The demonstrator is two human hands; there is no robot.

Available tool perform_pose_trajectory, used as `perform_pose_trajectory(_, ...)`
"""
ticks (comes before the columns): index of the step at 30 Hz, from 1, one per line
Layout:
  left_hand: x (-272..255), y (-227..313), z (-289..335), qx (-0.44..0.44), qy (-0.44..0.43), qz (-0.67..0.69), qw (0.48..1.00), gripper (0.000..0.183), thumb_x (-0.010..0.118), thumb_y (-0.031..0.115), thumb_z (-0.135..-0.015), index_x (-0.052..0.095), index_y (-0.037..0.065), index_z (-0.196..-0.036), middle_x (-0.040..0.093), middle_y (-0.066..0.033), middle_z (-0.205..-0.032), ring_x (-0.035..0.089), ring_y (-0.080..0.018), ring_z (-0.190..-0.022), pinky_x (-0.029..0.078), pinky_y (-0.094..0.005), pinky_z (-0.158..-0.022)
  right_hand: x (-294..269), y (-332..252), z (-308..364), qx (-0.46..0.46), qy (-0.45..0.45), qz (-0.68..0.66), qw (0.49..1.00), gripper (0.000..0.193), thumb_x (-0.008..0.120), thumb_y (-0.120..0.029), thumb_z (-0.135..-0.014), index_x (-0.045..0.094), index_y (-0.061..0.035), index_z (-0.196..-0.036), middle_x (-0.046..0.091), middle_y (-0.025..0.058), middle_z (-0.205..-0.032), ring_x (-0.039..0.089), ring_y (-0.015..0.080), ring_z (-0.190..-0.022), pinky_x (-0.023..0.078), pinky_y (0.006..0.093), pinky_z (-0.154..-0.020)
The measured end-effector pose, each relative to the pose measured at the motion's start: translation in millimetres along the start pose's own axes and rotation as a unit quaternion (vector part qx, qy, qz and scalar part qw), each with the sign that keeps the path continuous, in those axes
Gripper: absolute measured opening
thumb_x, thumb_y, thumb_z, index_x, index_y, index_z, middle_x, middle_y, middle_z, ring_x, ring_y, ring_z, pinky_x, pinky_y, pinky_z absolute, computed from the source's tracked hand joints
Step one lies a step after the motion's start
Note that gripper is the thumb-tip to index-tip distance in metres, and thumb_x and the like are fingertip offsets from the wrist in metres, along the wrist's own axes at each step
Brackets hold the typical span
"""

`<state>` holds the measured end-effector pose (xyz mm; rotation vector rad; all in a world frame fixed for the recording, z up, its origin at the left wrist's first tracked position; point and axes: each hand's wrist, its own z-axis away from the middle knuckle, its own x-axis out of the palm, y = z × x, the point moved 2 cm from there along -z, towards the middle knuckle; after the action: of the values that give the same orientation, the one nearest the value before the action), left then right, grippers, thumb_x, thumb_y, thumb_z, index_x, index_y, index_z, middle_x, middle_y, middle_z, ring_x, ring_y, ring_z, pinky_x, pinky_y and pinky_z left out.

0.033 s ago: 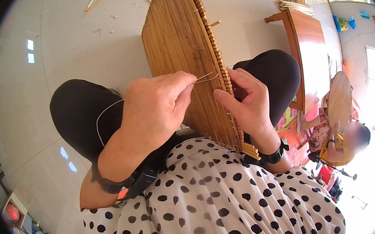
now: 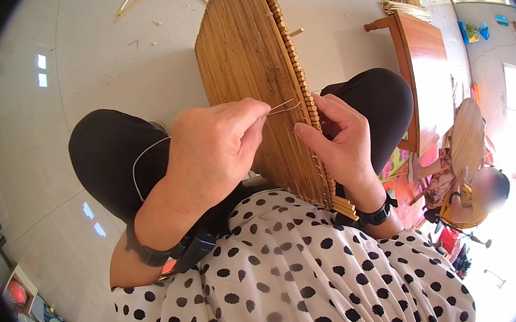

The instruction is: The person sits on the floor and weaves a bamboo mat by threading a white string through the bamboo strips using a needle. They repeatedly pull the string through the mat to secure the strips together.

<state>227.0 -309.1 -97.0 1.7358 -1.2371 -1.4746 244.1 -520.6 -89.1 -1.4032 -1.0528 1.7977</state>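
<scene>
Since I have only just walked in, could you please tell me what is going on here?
A person's left hand pinches thin strands over a panel of close-set wooden rods, between the person's knees; whether one strand is a needle is hard to tell. The right hand holds the panel's right edge, thumb on its face.

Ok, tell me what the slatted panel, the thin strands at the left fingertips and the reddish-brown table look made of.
Slatted panel: probably bamboo or reed, smooth and satiny; fine lengthwise grain shows, and round stick ends line one edge.
Thin strands: perhaps thread or fine wire, being slender and pale; finish unclear.
Reddish-brown table: likely varnished wood; its top throws back bright glare.
</scene>
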Motion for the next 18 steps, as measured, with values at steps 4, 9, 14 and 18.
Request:
perform_pose_trajectory(4,1.3,-0.9,0.3,-0.005,0.011,0.006,1.0,0.011,0.071,-0.002,-0.087,0.071,0.001,-0.098,0.069,-0.0121,-0.074,0.066,-0.0238,-0.061,0.049,-0.0317,-0.055,-1.9,-4.2,1.3,0.02,-0.035,0.016,0.999,0.041,0.072,0.004,-0.087,0.065,0.0091,-0.127,0.054,-0.0003,-0.094,0.053,0.0042,-0.083,0.045,0.0201,-0.072)
perform_pose_trajectory(9,3.1,0.2,-1.0,-0.011,0.017,0.011,1.0,0.006,0.071,0.002,-0.086,0.069,0.003,-0.091,0.068,-0.0133,-0.074,0.067,-0.0322,-0.064,0.05,-0.0384,-0.055,-0.9,-0.3,0.1,-0.002,0.0,0.008,1.0,0.046,0.078,-0.004,-0.08,0.069,0.0043,-0.124,0.057,0.0047,-0.081,0.052,0.0107,-0.071,0.047,0.0247,-0.066)
perform_pose_trajectory(14,4.1,0.3,-1.2,-0.011,0.019,0.012,1.0,0.006,0.071,0.002,-0.086,0.069,0.003,-0.091,0.068,-0.0132,-0.074,0.067,-0.0321,-0.064,0.05,-0.0382,-0.055,-1.9,1.1,0.1,-0.001,0.001,0.004,1.0,0.046,0.077,-0.004,-0.08,0.069,0.0044,-0.124,0.059,0.005,-0.083,0.054,0.0107,-0.071,0.048,0.0246,-0.067)
perform_pose_trajectory(18,3.6,1.6,-2.7,-0.011,0.021,0.013,1.0,0.006,0.071,0.002,-0.086,0.069,0.003,-0.092,0.068,-0.0131,-0.074,0.066,-0.0321,-0.064,0.049,-0.0383,-0.055,-3.1,-4.8,0.6,0.013,-0.021,0.007,1.0,0.043,0.074,0.002,-0.085,0.066,0.0077,-0.126,0.055,0.0013,-0.09,0.053,0.0062,-0.079,0.046,0.0214,-0.071)
